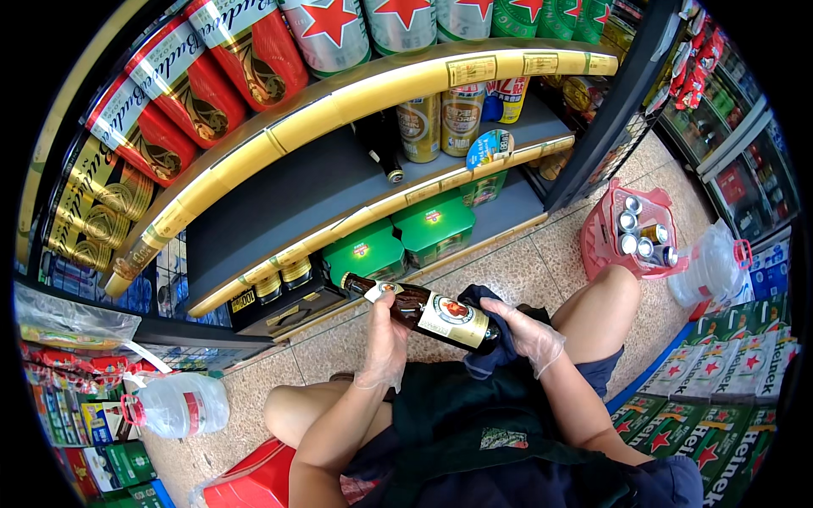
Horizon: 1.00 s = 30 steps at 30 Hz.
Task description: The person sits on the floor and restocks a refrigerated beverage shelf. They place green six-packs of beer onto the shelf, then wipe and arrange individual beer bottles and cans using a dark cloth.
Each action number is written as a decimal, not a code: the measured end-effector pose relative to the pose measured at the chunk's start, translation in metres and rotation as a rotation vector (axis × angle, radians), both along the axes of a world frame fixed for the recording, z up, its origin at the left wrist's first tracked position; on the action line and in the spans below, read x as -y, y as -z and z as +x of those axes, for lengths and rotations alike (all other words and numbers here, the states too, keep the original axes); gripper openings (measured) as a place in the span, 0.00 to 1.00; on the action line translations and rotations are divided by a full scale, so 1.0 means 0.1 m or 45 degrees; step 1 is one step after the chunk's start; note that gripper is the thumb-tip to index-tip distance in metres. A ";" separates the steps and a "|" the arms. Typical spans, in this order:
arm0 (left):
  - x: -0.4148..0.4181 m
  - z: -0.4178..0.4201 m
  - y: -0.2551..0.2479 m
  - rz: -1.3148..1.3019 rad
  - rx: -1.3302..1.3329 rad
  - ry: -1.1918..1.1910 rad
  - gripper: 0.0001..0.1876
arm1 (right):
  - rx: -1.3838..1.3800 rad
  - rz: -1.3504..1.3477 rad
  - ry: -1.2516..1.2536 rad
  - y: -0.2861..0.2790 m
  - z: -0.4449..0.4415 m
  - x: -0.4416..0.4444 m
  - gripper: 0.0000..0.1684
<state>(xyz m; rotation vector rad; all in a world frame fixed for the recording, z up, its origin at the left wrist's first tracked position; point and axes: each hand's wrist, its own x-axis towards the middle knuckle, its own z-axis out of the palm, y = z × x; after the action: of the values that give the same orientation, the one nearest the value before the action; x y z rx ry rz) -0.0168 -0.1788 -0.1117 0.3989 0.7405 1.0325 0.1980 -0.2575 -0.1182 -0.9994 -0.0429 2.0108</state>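
Note:
A brown glass beer bottle (pixel 414 307) with a cream label lies tilted across my lap, its capped neck towards the left. My left hand (pixel 389 336), in a clear plastic glove, grips it near the neck and shoulder. At the base end, my gloved right hand (pixel 522 333) holds a dark blue cloth (pixel 488 363) against the glass. Ahead of me is a grey shelf (pixel 286 203) with a yellow price rail. On it, a dark bottle (pixel 386 152) lies on its side beside gold cans (pixel 462 120).
Green can packs (pixel 433 228) sit on the bottom shelf; Budweiser cans (pixel 184 89) line the upper one. A pink basket (pixel 603 238) with several cans stands at right. Water jugs (pixel 184 405) flank me, and Heineken cartons (pixel 698 413) are stacked at lower right.

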 end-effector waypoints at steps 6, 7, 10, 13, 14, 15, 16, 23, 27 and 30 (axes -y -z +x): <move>0.00 0.00 -0.02 -0.008 -0.013 0.000 0.12 | 0.009 0.007 0.002 0.05 0.01 0.00 0.28; 0.01 0.00 -0.02 -0.003 -0.012 -0.003 0.12 | 0.012 0.011 0.009 0.07 0.01 0.00 0.28; 0.01 0.00 -0.02 0.002 -0.010 -0.010 0.12 | -0.018 0.003 -0.001 0.09 0.03 -0.01 0.28; 0.00 0.00 -0.01 0.005 0.014 -0.016 0.13 | -0.005 0.017 0.000 0.05 0.02 -0.01 0.27; 0.00 -0.01 0.01 0.017 0.037 -0.016 0.14 | -0.001 0.022 -0.008 0.06 0.02 -0.01 0.27; 0.00 0.00 -0.01 0.029 0.060 -0.014 0.14 | 0.004 0.027 -0.014 0.07 0.03 0.00 0.26; -0.01 0.00 -0.04 0.010 0.094 -0.018 0.16 | 0.009 0.032 -0.020 0.08 0.03 0.00 0.26; -0.11 -0.06 0.02 -0.195 0.188 -0.092 0.25 | 0.211 0.145 -0.062 -0.05 -0.06 0.03 0.28; -0.13 -0.06 0.00 -0.183 0.215 -0.162 0.25 | 0.316 0.176 0.013 -0.12 -0.23 0.10 0.31; -0.17 -0.07 -0.02 -0.164 0.175 -0.217 0.27 | 0.465 0.262 0.084 -0.16 -0.38 0.17 0.30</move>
<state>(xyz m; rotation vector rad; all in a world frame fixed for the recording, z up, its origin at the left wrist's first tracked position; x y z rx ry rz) -0.0236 -0.1623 -0.1095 0.1534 0.7217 1.1531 0.1598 -0.2742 -0.1021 -1.2024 -0.4003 1.7028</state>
